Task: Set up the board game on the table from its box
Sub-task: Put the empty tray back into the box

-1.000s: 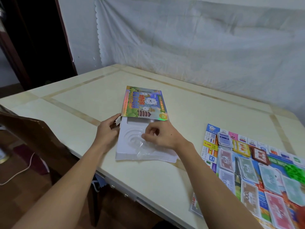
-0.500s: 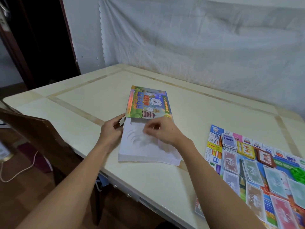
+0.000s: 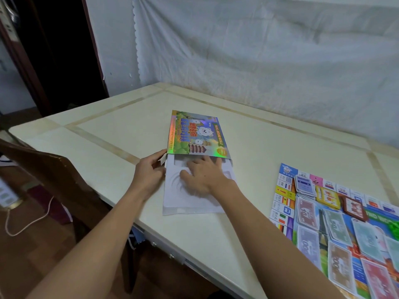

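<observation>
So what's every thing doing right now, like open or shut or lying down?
Game box: lying flat, its near end open.
White tray: partly inside the box, sticking out toward the person.
Left hand: holds the box's open corner.
Right hand: fingers flat on the tray.
Game board: unfolded flat on the table.
Play money: laid out on the board.
Card stacks: piled on the board.

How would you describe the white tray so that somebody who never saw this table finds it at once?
Start at the cream table; near its front edge lies a colourful game box. The white tray sticks out of the box's near end, under the right hand. It is plain white moulded plastic with curved hollows, unlike the printed board and paper money to the right.
</observation>
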